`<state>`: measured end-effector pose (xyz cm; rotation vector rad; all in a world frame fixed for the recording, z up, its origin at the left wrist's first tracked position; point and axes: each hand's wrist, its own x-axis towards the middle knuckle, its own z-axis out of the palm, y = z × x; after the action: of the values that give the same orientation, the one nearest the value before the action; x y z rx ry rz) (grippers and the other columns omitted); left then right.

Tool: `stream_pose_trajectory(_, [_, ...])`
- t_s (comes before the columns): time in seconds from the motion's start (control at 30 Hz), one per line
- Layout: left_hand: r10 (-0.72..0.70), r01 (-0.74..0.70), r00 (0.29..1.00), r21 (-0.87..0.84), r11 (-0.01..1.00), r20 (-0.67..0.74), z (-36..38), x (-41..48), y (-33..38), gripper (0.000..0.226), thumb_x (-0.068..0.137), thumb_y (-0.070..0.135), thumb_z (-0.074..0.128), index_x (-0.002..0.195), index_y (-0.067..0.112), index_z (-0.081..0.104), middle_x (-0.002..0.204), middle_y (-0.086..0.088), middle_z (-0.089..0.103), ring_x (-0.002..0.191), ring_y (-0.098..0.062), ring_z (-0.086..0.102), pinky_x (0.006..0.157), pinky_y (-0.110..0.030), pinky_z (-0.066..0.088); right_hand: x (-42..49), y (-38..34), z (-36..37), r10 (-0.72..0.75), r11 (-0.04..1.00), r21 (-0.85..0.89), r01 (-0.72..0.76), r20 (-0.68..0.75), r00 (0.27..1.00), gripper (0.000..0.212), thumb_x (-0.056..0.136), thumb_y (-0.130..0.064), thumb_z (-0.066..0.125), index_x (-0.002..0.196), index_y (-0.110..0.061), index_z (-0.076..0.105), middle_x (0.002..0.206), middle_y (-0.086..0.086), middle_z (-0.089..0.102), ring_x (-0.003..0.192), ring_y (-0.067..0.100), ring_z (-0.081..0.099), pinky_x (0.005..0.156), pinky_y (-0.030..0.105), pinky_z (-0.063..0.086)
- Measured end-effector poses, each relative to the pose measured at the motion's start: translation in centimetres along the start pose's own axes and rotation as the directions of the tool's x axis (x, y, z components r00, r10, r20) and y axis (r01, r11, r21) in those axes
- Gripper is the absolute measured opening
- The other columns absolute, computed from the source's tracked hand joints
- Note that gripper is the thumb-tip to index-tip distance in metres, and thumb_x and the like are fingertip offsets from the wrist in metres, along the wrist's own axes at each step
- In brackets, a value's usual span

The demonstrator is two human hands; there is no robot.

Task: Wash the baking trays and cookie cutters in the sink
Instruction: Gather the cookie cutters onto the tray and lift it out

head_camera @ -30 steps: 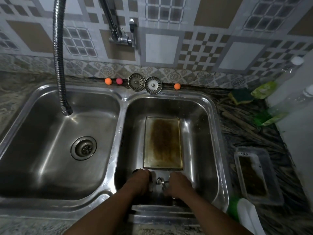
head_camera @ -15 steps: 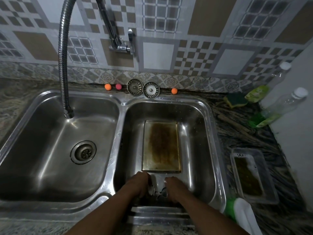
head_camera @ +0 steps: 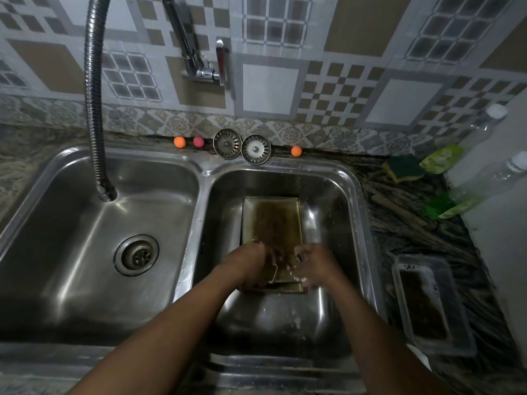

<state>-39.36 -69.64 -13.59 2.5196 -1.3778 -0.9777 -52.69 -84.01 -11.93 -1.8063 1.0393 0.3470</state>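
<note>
A stained rectangular baking tray lies flat on the bottom of the right sink basin. Both hands are over the tray's near end. My left hand curls around a thin metal cookie cutter, whose edge shows between the hands. My right hand has its fingers bent, with bits of white foam on them; what it holds is hidden. A second dirty tray sits in a clear container on the right counter.
The flexible tap hose hangs over the left basin, with no water running. Two strainers and small coloured balls line the back ledge. A sponge and soap bottles stand at the right.
Both hands have moved from the near sink wall forward over the tray's near end, with the metal cutter between them. The view has tilted down.
</note>
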Motion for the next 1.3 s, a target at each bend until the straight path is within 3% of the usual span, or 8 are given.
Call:
stream_pose_trajectory(0.13, [-0.006,0.002,0.993,-0.026,1.0,-0.118,1.3,1.0,-0.1,0.037,0.086,0.032,0.068,0.121,0.033,0.057,0.126,-0.001,0.055,0.102,-0.021,0.06,0.078,-0.033,0.053,4.2,-2.0,0.0,-0.085,0.992,-0.108,0.069,-0.156,0.984,0.053,0.075,0.0,0.077,0.122,-0.017,0.061,0.12,0.003,0.065,0.1,0.019,0.064,0.08,0.034,0.057])
stream_pose_trajectory(0.23, [-0.009,0.007,0.995,-0.015,1.0,-0.097,2.8,1.5,-0.7,0.044,0.088,0.03,0.066,0.13,0.031,0.054,0.136,-0.002,0.048,0.121,-0.024,0.049,0.088,-0.036,0.052,6.4,-2.9,0.8,-0.157,0.949,-0.306,0.082,-0.229,0.961,0.044,0.081,-0.002,0.069,0.119,-0.024,0.062,0.117,0.001,0.066,0.101,0.019,0.063,0.073,0.026,0.048])
stream_pose_trajectory(0.5, [0.046,-0.057,0.982,-0.057,0.997,-0.185,5.3,2.3,-1.3,0.072,0.081,0.024,0.072,0.144,0.035,0.04,0.154,-0.002,0.029,0.135,-0.025,0.037,0.095,-0.039,0.052,9.8,-4.2,2.5,-0.221,0.941,-0.294,0.17,-0.149,0.964,0.05,0.082,-0.008,0.072,0.128,-0.02,0.056,0.119,0.007,0.066,0.105,0.023,0.063,0.085,0.03,0.051])
stream_pose_trajectory(0.67, [-0.128,0.07,0.912,-0.159,0.985,-0.391,5.0,1.4,-1.9,0.056,0.079,0.019,0.07,0.132,0.019,0.053,0.134,-0.005,0.048,0.122,-0.024,0.047,0.096,-0.033,0.047,9.9,-4.0,2.1,-0.25,0.946,-0.248,0.207,-0.156,0.956,0.047,0.084,-0.015,0.071,0.129,-0.02,0.059,0.113,0.002,0.07,0.096,0.021,0.068,0.085,0.025,0.051])
stream_pose_trajectory(0.8, [-0.382,0.289,0.875,-0.313,0.905,-0.296,5.0,1.7,-2.9,0.047,0.087,0.013,0.066,0.131,0.019,0.05,0.13,-0.005,0.045,0.117,-0.026,0.052,0.093,-0.038,0.052,8.8,-1.6,1.0,-0.182,0.98,-0.139,0.139,-0.375,0.909,0.012,0.083,-0.011,0.069,0.094,-0.018,0.069,0.091,-0.002,0.069,0.082,0.018,0.067,0.069,0.025,0.054])
stream_pose_trajectory(0.87, [-0.436,0.335,0.87,-0.371,0.866,-0.233,5.1,2.0,-3.3,0.05,0.087,0.009,0.066,0.131,0.021,0.047,0.129,-0.006,0.046,0.11,-0.029,0.059,0.087,-0.042,0.056,8.0,0.8,1.0,-0.102,0.979,-0.2,0.029,-0.367,0.925,0.014,0.084,-0.01,0.068,0.078,-0.019,0.059,0.075,-0.003,0.059,0.077,0.022,0.066,0.055,0.017,0.041])
stream_pose_trajectory(1.0, [-0.451,0.336,0.865,-0.413,0.846,-0.219,5.4,2.2,-3.6,0.054,0.084,0.001,0.066,0.129,0.023,0.046,0.129,-0.008,0.051,0.106,-0.032,0.063,0.085,-0.045,0.057,6.3,4.1,2.1,0.079,0.979,-0.16,-0.128,-0.281,0.956,0.023,0.077,-0.011,0.076,0.07,-0.017,0.054,0.076,0.002,0.059,0.076,0.024,0.063,0.06,0.021,0.038])
stream_pose_trajectory(1.3, [-0.497,0.377,0.823,-0.39,0.84,-0.274,5.5,0.8,-3.5,0.036,0.091,0.01,0.059,0.123,0.023,0.05,0.109,-0.006,0.066,0.094,-0.027,0.068,0.071,-0.035,0.055,4.6,5.0,3.4,0.073,0.969,-0.212,-0.123,-0.231,0.97,0.031,0.072,-0.018,0.085,0.068,-0.019,0.054,0.076,0.004,0.065,0.073,0.021,0.065,0.06,0.021,0.041])
